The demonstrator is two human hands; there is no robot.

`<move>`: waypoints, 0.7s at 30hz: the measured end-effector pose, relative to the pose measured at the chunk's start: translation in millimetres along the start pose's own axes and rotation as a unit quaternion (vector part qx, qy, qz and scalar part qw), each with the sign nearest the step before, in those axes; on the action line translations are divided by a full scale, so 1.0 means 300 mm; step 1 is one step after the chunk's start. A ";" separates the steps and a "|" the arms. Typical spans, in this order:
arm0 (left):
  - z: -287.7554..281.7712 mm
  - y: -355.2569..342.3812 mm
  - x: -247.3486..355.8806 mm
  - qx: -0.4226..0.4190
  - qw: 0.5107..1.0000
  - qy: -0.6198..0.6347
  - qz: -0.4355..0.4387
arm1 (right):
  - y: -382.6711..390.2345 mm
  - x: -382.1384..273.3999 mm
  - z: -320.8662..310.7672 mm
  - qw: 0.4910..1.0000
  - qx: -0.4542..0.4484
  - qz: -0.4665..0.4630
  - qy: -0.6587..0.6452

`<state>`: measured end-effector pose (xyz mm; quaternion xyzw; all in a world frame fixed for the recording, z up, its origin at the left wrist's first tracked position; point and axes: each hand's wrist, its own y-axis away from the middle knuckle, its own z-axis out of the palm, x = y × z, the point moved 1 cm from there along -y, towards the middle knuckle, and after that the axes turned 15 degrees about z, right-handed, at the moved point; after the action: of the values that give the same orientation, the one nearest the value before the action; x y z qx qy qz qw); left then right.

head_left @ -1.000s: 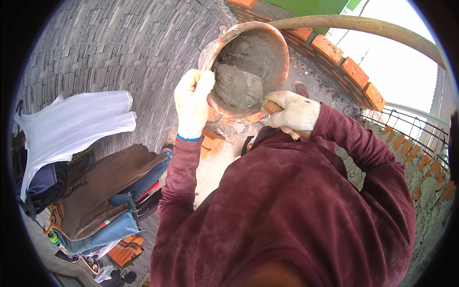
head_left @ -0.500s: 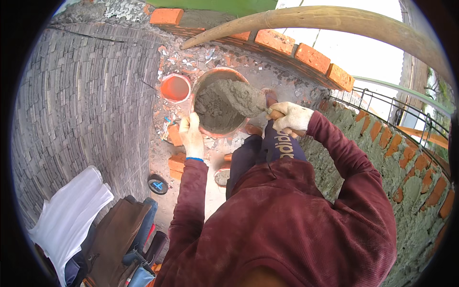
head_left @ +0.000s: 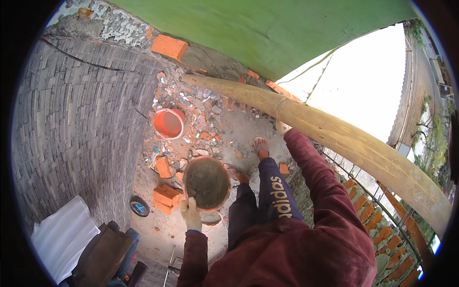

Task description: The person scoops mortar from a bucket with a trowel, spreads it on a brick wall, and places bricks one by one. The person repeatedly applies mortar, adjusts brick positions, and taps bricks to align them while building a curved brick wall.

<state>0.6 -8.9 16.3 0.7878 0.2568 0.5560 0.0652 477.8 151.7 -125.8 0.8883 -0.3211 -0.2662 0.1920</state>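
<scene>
My gloved left hand (head_left: 192, 216) grips the near-left rim of a terracotta-coloured bucket (head_left: 205, 158) with grey mortar (head_left: 206, 184) in it, its fingers closed over the edge. My gloved right hand (head_left: 282, 126) is largely hidden behind a long bamboo pole (head_left: 334, 136) that slants across the view, so its fingers and whatever they hold cannot be made out. Beside the bucket are stacked orange bricks (head_left: 165, 196). My sandalled right foot (head_left: 261, 147) stands on the rubble-strewn floor (head_left: 239, 129).
A smaller orange bucket (head_left: 162, 130) sits at the back left, near a grey patterned wall (head_left: 81, 134). Clothes (head_left: 62, 229) lie at lower left. Behind the pole are a green wall (head_left: 287, 33) and a low brick course (head_left: 169, 45); a mortared brick wall (head_left: 392, 244) is at right.
The bucket, held by my left hand, is lower in view. My right hand, earlier gripping a loaded trowel over it, has moved up behind the pole. More green wall now shows.
</scene>
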 end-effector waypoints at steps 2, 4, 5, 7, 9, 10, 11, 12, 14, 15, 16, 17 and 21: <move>0.004 0.007 -0.016 0.020 0.999 0.010 -0.023 | -0.052 -0.033 0.052 1.000 0.011 0.025 0.004; -0.004 0.034 -0.029 0.024 0.999 0.008 -0.048 | -0.061 -0.002 0.050 1.000 0.000 0.026 -0.006; -0.015 0.052 -0.033 0.028 0.998 0.008 -0.061 | -0.055 0.016 0.047 0.999 -0.015 0.022 -0.018; -0.024 0.068 -0.036 0.036 0.997 0.007 -0.066 | -0.027 0.051 0.044 0.998 -0.050 0.016 -0.034; -0.015 0.077 -0.031 0.028 0.997 0.006 -0.070 | -0.025 0.069 0.044 0.997 -0.064 0.012 -0.034; -0.001 0.062 -0.018 0.016 0.998 0.000 -0.064 | -0.038 0.077 0.042 0.998 -0.059 0.013 -0.035; 0.014 0.048 -0.006 0.004 0.998 -0.005 -0.059 | -0.058 0.072 0.052 0.998 -0.051 0.015 -0.029; 0.029 0.034 0.004 -0.008 0.999 -0.010 -0.053 | -0.077 0.062 0.066 0.999 -0.039 0.020 -0.022; 0.058 0.027 0.035 -0.017 0.998 -0.014 -0.053 | -0.099 0.037 0.090 0.999 -0.031 0.016 0.001; 0.069 0.003 0.054 -0.027 0.998 -0.019 -0.049 | -0.099 0.035 0.093 1.000 -0.018 0.018 0.006; 0.076 -0.010 0.079 -0.043 0.998 -0.028 -0.027 | -0.083 0.032 0.078 1.000 -0.012 0.013 0.008; 0.084 -0.027 0.105 -0.045 0.998 -0.035 -0.009 | -0.050 0.041 0.058 1.000 -0.005 0.007 0.008; 0.064 0.007 0.236 -0.033 0.997 -0.035 0.060 | 0.214 0.000 -0.174 0.996 -0.051 -0.058 0.034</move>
<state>36.5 26.5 69.7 0.8180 0.1887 0.5393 0.0664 479.0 114.3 -52.1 0.9032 -0.2487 -0.2619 0.2320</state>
